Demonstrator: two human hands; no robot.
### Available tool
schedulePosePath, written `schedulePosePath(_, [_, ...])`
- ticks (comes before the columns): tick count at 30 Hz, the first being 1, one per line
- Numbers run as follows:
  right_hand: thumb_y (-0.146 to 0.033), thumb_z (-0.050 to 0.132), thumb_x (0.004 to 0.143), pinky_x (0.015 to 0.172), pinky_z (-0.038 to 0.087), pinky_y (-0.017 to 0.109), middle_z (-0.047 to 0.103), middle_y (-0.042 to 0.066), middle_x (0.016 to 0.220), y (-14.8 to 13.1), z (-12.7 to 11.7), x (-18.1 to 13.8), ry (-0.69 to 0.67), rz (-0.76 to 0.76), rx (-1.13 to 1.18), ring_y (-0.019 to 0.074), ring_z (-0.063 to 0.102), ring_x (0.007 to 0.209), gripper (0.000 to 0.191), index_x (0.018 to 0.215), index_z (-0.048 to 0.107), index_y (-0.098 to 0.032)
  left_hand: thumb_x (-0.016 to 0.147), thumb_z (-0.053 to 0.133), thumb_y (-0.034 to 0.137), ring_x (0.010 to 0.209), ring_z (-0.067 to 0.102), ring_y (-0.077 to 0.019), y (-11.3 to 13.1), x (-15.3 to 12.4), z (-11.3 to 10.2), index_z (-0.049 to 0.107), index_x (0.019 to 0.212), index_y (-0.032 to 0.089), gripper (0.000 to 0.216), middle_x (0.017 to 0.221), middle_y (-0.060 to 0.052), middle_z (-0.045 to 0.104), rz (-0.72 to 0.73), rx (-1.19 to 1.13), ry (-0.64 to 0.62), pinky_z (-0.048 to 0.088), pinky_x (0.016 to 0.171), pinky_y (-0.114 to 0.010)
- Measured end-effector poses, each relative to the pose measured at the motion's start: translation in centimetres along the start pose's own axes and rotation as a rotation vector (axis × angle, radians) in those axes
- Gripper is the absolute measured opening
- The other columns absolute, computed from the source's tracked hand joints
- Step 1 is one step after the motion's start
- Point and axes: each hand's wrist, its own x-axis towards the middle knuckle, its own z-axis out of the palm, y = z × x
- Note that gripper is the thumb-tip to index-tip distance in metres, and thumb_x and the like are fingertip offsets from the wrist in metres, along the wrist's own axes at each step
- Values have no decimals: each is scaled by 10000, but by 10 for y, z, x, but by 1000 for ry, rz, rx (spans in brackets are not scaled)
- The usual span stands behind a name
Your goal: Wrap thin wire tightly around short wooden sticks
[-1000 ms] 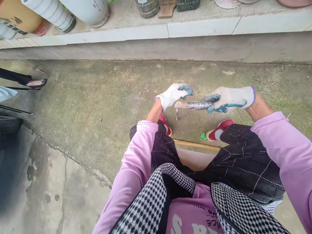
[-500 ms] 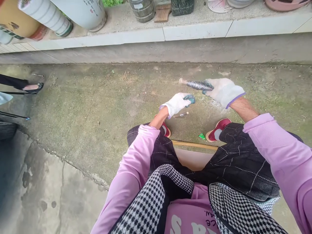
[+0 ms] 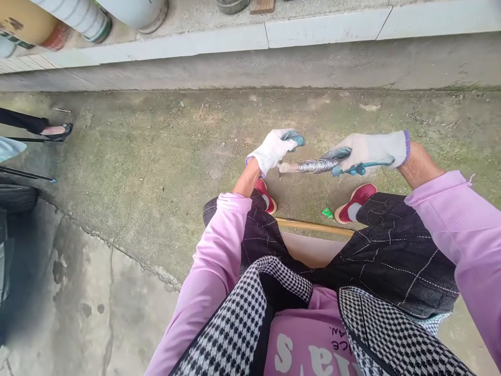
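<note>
My right hand (image 3: 362,151), in a white knit glove with a blue-green coated palm, is closed around a wooden stick wound with silvery wire (image 3: 318,166). The stick lies nearly level above the ground, its bare pale end pointing left. Just up and left of that end is my left hand (image 3: 277,149), gloved the same way. Its fingers are curled together in a pinch; whatever they hold is too fine or hidden to make out. Both hands are out in front of my knees.
Mossy concrete ground (image 3: 156,172) runs up to a low tiled ledge (image 3: 230,39) with several pots (image 3: 135,13). A green scrap (image 3: 327,212) lies between my red shoes (image 3: 358,201). At far left are another person's foot (image 3: 58,131) and a tyre (image 3: 18,198).
My right hand has brought the wire-wound stick closer to me and levelled it. My left hand has shifted left. The small stick-like thing seen on the ground earlier is no longer visible.
</note>
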Motion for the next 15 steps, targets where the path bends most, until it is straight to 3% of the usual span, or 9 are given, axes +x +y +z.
schedulePosePath(3, [-396, 1093, 939, 599, 520, 281, 818, 36, 918, -10, -3, -6, 108, -119, 232, 158, 629, 718, 359, 1169, 890, -209, 866, 885, 265, 924, 735, -178, -3, 5, 2, 797, 876, 207, 107, 904, -37, 833, 12, -54, 18, 639, 925, -310])
schedulePosePath(7, [-233, 1025, 951, 602, 536, 275, 835, 59, 1039, -30, -2, -4, 445, -148, 411, 147, 607, 735, 350, 1245, 839, -193, 932, 900, 288, 878, 719, -157, 5, -1, 9, 854, 949, 188, 112, 925, -38, 844, -23, -62, -8, 630, 903, -307])
schedulePosePath(10, [-244, 880, 1073, 753, 600, 339, 873, 102, 1134, -45, -2, 3, 621, 1, 48, 206, 658, 834, 402, 1468, 864, -169, 945, 896, 245, 906, 737, -169, 17, -11, 13, 876, 967, 176, 75, 962, -61, 865, -44, -66, -34, 624, 919, -327])
schedulePosePath(13, [-301, 768, 1164, 924, 596, 433, 916, 235, 1314, -51, -2, 11, 523, 170, -487, 324, 760, 1039, 448, 1561, 868, -120, 937, 874, 203, 899, 729, -179, 20, -15, 14, 863, 946, 179, 28, 941, -48, 845, -51, -50, -43, 604, 900, -339])
schedulePosePath(15, [-334, 738, 1179, 930, 574, 453, 918, 264, 1314, -48, -1, 17, 407, 243, -652, 386, 806, 1106, 446, 1544, 883, -124, 928, 866, 188, 877, 709, -186, 15, -14, 14, 829, 881, 196, 59, 869, -22, 795, -53, -2, -40, 589, 884, -345])
